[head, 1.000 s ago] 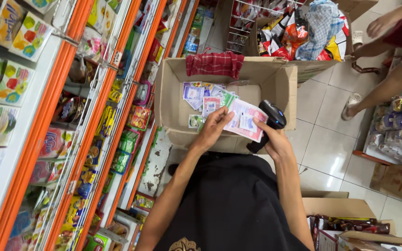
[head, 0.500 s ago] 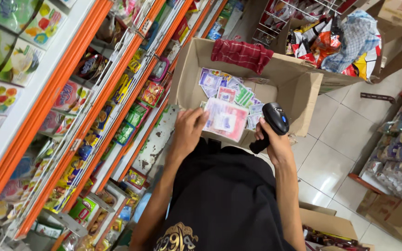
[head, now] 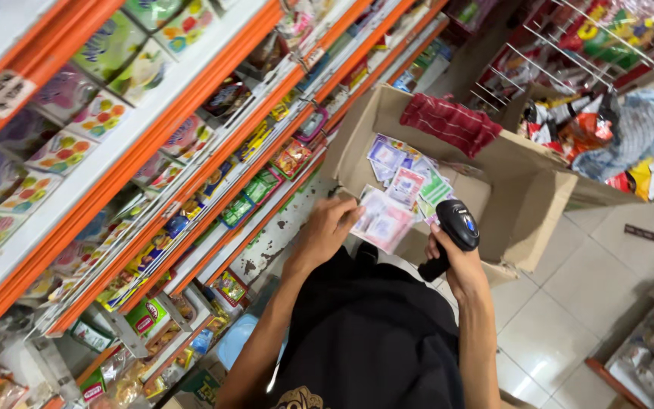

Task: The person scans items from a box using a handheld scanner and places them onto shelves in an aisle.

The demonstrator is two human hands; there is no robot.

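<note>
Sachets, a small pink-and-white strip of them, were what we had in hand, pinched at the near edge between the thumb and fingers of our left hand and held up just over the near rim of the cardboard box. Our right hand was wrapped shut round the grip of a black handheld scanner, whose head sat just right of the strip, almost touching it, and seemed to face it. Nearest to us was our own dark shirt, with both forearms reaching out from it.

As for progress, we judged the work to be well short of finished: one strip was lifted out and held at the scanner, while a loose heap of similar packets, purple, green and pink, lay in the box just beyond it. Whether the strip had been read already, we could not tell.

Farther off, a red checked cloth hung over the far wall of the box. Orange shelves packed with small goods ran along the left, and a wire basket of snack bags stood at the far right.
</note>
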